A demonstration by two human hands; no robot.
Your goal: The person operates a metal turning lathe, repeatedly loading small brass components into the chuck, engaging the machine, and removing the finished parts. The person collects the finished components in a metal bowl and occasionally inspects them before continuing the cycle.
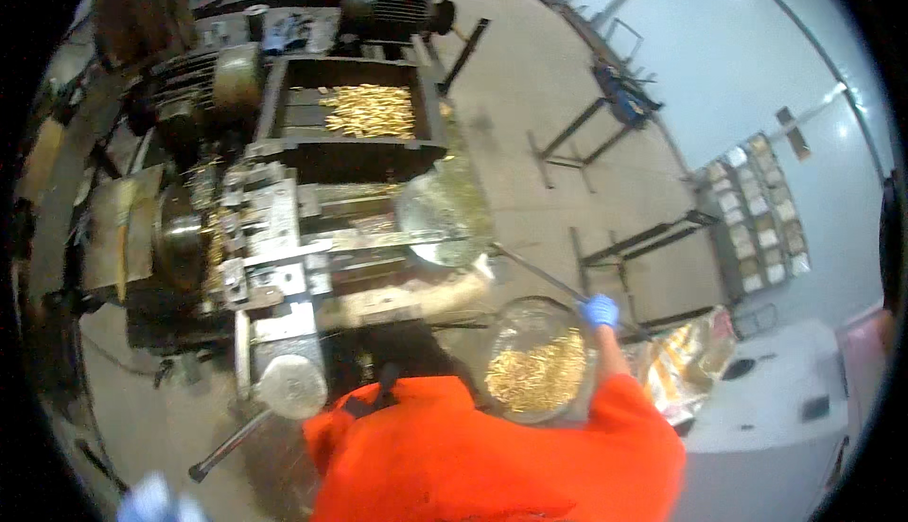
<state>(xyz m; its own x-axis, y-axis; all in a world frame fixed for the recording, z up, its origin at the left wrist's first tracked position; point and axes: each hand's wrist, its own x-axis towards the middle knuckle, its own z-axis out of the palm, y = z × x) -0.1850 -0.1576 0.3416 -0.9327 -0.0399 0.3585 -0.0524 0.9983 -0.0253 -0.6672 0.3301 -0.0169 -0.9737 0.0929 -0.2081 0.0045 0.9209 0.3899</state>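
1. The lathe (274, 229) is the biggest thing here, dark and greasy, spreading out ahead of and to the left of both hands.
2. Its tray (284, 96) sits at the far end, well beyond the hands, with a heap of brass parts (371, 111) lying in it.
3. The floor (530, 96) runs pale and bare off to the right, with dark metal frames (605, 115) standing on it, far from either hand.
4. The person wears an orange top (473, 456), filling the near edge between the two hands.
5. A round clear bowl (534, 361) sits just left of the right hand, loaded with small brass pieces (539, 375).
6. A second clear bowl or guard (440, 215) shows further out, above the first and toward the lathe.
7. A thin rod (539, 271) slants from that guard down to the right hand.
8. The right hand (599, 311), in a blue glove, is closed round the near end of the rod.
9. The left hand (151, 501), also blue-gloved, is low at the near left edge, blurred; I cannot tell whether it holds anything. A dark lever (232, 444) lies just to its right.
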